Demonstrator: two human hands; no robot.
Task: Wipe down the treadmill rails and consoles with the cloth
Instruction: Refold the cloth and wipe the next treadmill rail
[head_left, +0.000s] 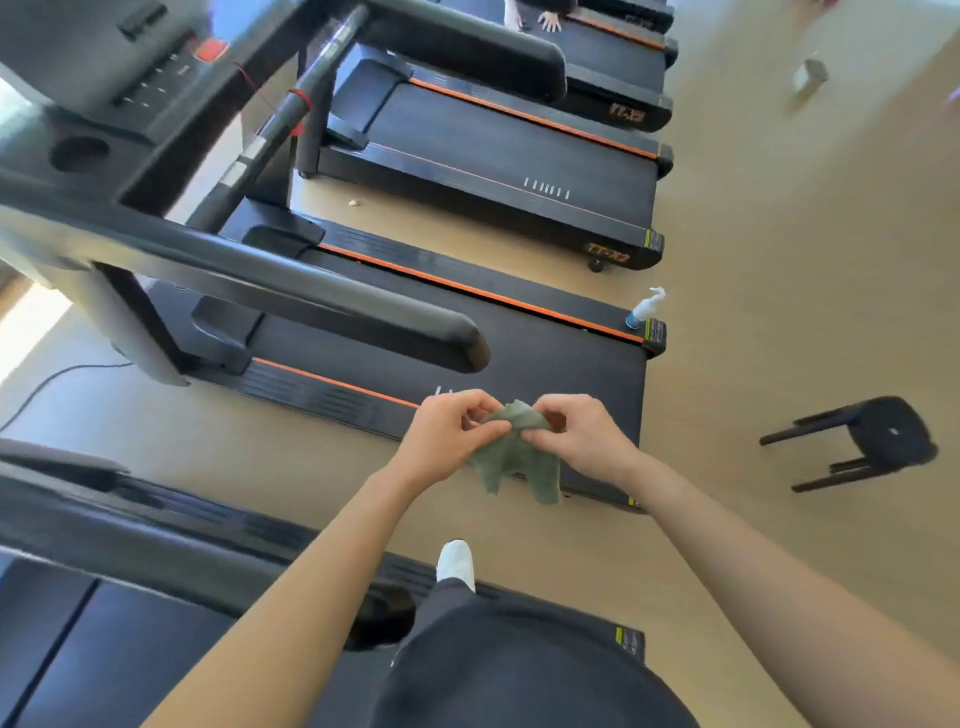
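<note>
Tan floor across the right side, under a row of black, orange-striped treadmills running from near to far. Nearest treadmill along the bottom left, blurred. Middle treadmill just beyond the arms, deck lying left to right; long padded rail reaching out above that deck; console at upper left, blurred, with a red patch and a round cup well. Farther treadmill behind it. Black stool on the floor at the right, well apart from the decks. Green cloth held up in the air over the near edge of the middle deck, bunched at the top, loose ends hanging down, apart from rail and console. Pinched at its top left by the left grip, thumb against curled fingers; pinched at its top right by the right grip in the same way, the two close together. White shoe below the grips, by the nearest treadmill's edge. Small spray bottle upright on the far right corner of the middle deck
</note>
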